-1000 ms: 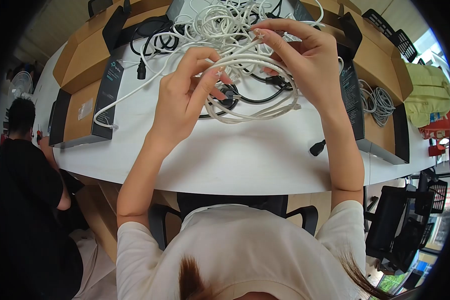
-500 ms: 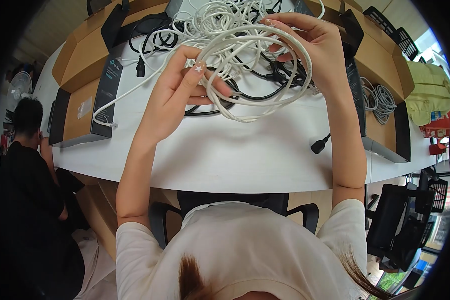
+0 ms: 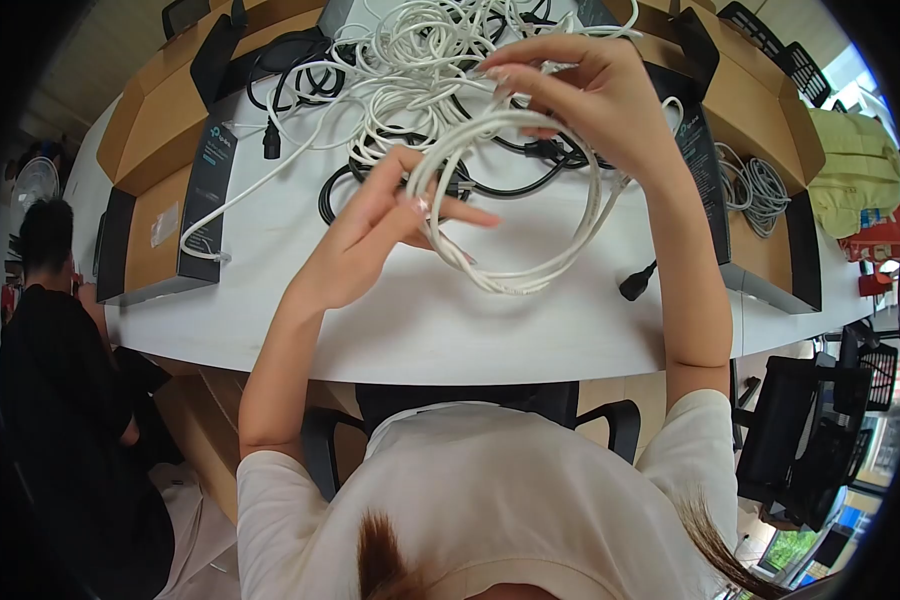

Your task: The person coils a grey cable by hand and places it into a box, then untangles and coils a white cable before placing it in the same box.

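Note:
A looped white cable [image 3: 530, 282] hangs above the white table between my two hands. My left hand [image 3: 375, 225] pinches the left side of the loops between thumb and fingers, with some fingers stretched through the coil. At the top of the coil is my right hand [image 3: 575, 95], its fingers bent and its fingertips close to the cable; whether they grip it is hard to make out. Behind the coil lies a tangled heap of white cables [image 3: 420, 50], with black cables [image 3: 515, 190] beside and under it.
Open cardboard boxes stand at the left [image 3: 160, 215] and right [image 3: 770, 255]; the right one holds a coiled grey cable [image 3: 760, 195]. A black plug [image 3: 637, 284] lies on the table [image 3: 450, 350]. A person [image 3: 60, 350] sits at the left.
The coil has come lower and its loop hangs more open. My left hand has moved down and slightly right, while my right hand has shifted a little left.

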The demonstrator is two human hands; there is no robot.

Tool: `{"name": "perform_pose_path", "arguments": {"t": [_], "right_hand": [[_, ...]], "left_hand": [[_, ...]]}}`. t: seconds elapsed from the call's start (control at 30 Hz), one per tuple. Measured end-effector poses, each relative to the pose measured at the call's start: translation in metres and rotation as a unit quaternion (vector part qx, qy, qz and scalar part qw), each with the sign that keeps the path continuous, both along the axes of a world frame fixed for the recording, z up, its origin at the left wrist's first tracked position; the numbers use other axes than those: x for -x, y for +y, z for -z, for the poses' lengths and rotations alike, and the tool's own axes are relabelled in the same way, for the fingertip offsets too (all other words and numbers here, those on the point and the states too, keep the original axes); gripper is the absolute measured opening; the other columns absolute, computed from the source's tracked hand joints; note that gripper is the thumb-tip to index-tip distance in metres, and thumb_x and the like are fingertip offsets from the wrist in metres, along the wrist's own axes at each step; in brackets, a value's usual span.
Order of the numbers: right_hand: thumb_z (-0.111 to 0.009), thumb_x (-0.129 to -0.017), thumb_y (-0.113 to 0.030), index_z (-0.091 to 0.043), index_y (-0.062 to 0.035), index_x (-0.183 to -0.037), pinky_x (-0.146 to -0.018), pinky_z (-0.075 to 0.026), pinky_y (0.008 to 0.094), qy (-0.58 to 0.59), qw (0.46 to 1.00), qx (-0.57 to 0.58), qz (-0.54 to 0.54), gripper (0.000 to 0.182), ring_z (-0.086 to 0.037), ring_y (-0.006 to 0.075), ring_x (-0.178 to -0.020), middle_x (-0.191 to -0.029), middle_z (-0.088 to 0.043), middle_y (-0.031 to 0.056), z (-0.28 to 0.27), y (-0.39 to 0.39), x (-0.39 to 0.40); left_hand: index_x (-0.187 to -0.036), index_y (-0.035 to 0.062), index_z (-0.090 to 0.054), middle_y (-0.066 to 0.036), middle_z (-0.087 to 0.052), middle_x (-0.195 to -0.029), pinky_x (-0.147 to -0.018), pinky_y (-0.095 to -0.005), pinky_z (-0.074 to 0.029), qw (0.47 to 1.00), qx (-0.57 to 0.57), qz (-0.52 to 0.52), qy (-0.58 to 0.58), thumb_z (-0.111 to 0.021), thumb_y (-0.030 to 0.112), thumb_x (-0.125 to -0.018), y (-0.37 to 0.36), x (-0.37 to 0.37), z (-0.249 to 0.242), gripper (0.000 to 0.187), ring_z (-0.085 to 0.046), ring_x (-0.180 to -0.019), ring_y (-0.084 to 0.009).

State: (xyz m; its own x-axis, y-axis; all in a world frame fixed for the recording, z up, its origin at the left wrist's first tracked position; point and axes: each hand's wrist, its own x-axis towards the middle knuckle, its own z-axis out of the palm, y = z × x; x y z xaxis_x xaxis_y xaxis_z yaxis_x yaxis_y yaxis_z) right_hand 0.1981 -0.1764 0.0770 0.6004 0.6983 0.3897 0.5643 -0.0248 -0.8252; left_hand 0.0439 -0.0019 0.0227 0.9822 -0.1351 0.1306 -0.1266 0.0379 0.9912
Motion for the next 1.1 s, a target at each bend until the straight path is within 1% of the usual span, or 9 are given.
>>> {"name": "perform_pose_path", "arguments": {"t": [0.07,0.17,0.3,0.4,0.5,0.63,0.77,0.9,1.1], "right_hand": [[-0.065,-0.084,-0.014,-0.07,-0.0008,-0.096,-0.047,-0.051,0.02,0.019,0.999,0.023,-0.04,0.018,-0.062,0.0074,-0.061,-0.081,-0.068,0.0055,-0.001,0.001,0.008],[-0.065,-0.084,-0.014,-0.069,0.0,-0.095,-0.048,-0.053,0.0215,0.033,0.997,0.042,-0.052,0.019,-0.062,0.008,-0.06,-0.081,-0.068,0.0059,0.003,0.004,0.011],[-0.064,-0.086,-0.017,-0.066,-0.0018,-0.106,-0.059,-0.051,0.0188,0.025,0.995,0.082,-0.056,0.025,-0.065,0.0077,-0.071,-0.089,-0.069,0.0053,0.001,0.002,0.006],[-0.063,-0.088,-0.021,-0.063,-0.003,-0.113,-0.071,-0.051,0.0229,-0.119,0.993,-0.002,-0.016,0.031,-0.064,0.0096,-0.081,-0.096,-0.068,0.0072,0.004,0.003,-0.004],[-0.061,-0.089,-0.026,-0.061,-0.0043,-0.118,-0.08,-0.049,0.0265,-0.116,0.992,-0.025,0.05,0.036,-0.062,0.0112,-0.089,-0.1,-0.067,0.0083,0.003,-0.004,-0.014],[-0.061,-0.089,-0.027,-0.064,-0.0032,-0.112,-0.075,-0.049,0.0249,-0.095,0.989,0.071,0.091,0.033,-0.062,0.0102,-0.084,-0.098,-0.068,0.0072,0.007,0.0,-0.007],[-0.064,-0.086,-0.022,-0.067,-0.0014,-0.103,-0.064,-0.049,0.0193,0.017,0.996,0.053,0.076,0.027,-0.062,0.0077,-0.07,-0.082,-0.069,0.0036,0.013,0.008,-0.001],[-0.063,-0.083,-0.015,-0.068,0.0045,-0.089,-0.054,-0.049,0.0213,-0.074,0.989,-0.044,0.119,0.021,-0.064,0.0106,-0.058,-0.075,-0.069,0.0093,0.019,0.012,-0.002],[-0.058,-0.086,-0.011,-0.063,0.003,-0.095,-0.049,-0.046,0.0218,-0.081,0.976,-0.127,0.158,0.017,-0.062,0.0107,-0.053,-0.078,-0.069,0.0088,0.025,0.014,-0.012]], "left_hand": [[-0.117,-0.0025,-0.036,-0.017,-0.059,-0.101,-0.082,-0.0365,-0.053,0.995,0.027,0.094,0.013,-0.032,0.004,-0.089,0.002,-0.002,0.002,0.029,-0.064,-0.096,-0.0259],[-0.118,-0.0036,-0.037,-0.016,-0.058,-0.1,-0.081,-0.0359,-0.053,0.985,0.051,0.166,0.001,-0.032,0.001,-0.086,0.0,-0.007,0.004,0.033,-0.064,-0.097,-0.0261],[-0.111,0.0,-0.037,-0.014,-0.064,-0.085,-0.068,-0.0289,-0.056,0.996,-0.055,0.005,0.071,-0.029,0.019,-0.099,-0.015,-0.006,-0.001,0.024,-0.068,-0.078,-0.0247],[-0.108,0.0031,-0.034,-0.016,-0.062,-0.085,-0.06,-0.0276,-0.057,0.998,0.008,-0.052,0.045,-0.025,0.03,-0.101,-0.012,-0.002,-0.001,0.03,-0.069,-0.071,-0.0271],[-0.108,0.0048,-0.03,-0.017,-0.061,-0.086,-0.058,-0.0292,-0.059,0.981,0.054,-0.187,0.007,-0.023,0.031,-0.101,-0.008,0.0,0.001,0.028,-0.069,-0.074,-0.03],[-0.107,0.0109,-0.031,-0.013,-0.059,-0.089,-0.066,-0.0346,-0.06,0.961,0.079,-0.256,-0.06,-0.023,0.031,-0.101,-0.002,0.0,0.006,0.022,-0.068,-0.08,-0.032],[-0.103,0.0112,-0.031,-0.014,-0.059,-0.088,-0.07,-0.0346,-0.059,0.963,0.075,-0.242,-0.091,-0.021,0.033,-0.101,-0.002,0.003,0.007,0.024,-0.067,-0.082,-0.0315],[-0.103,0.0099,-0.029,-0.017,-0.06,-0.087,-0.065,-0.0334,-0.06,0.97,0.047,-0.228,-0.076,-0.02,0.032,-0.101,-0.004,0.003,0.012,0.024,-0.068,-0.075,-0.0292],[-0.105,0.0089,-0.027,-0.023,-0.062,-0.095,-0.059,-0.0315,-0.058,0.992,0.019,-0.123,-0.035,-0.02,0.031,-0.101,-0.002,0.005,0.006,0.024,-0.068,-0.067,-0.0274]]}}
